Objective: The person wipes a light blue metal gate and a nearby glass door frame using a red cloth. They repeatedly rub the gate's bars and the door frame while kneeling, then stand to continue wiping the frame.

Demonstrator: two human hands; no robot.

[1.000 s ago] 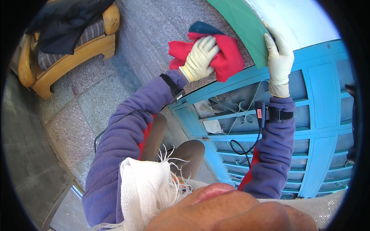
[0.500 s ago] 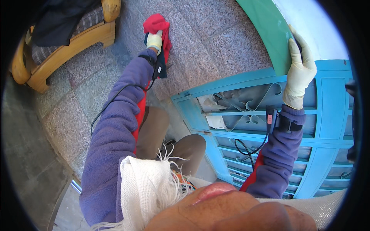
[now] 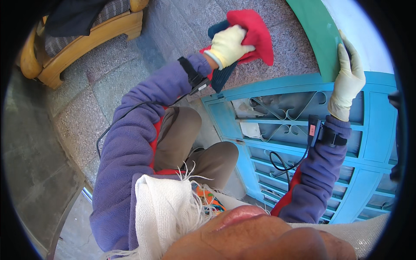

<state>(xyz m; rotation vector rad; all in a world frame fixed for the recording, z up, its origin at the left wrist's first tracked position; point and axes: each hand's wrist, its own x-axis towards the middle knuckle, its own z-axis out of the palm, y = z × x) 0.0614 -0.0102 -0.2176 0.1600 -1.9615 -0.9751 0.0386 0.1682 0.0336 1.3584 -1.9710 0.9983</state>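
Note:
My left hand [image 3: 229,45], in a pale yellow glove, is closed on a red cloth [image 3: 259,39] bunched with dark blue-grey fabric [image 3: 223,78]. The bundle is over the speckled stone tiles, near the top of the light blue metal door; whether it touches them I cannot tell. On the right, my gloved right hand [image 3: 348,80] lies with its fingers stretched out along the wall, where the green band [image 3: 324,47] meets the white part [image 3: 368,34]. Nothing shows in its grasp.
A light blue door [image 3: 372,130] with curled metal scrollwork stands at my right. A wooden seat [image 3: 86,52] with a checked cushion and a dark garment [image 3: 73,17] is at the far left. A dark grey surface [image 3: 34,164] edges the left side. Cables hang from both wrists.
My left hand has swung to the right with the red cloth and dark fabric, towards the green band. My right hand stays at the wall; the view has shifted slightly.

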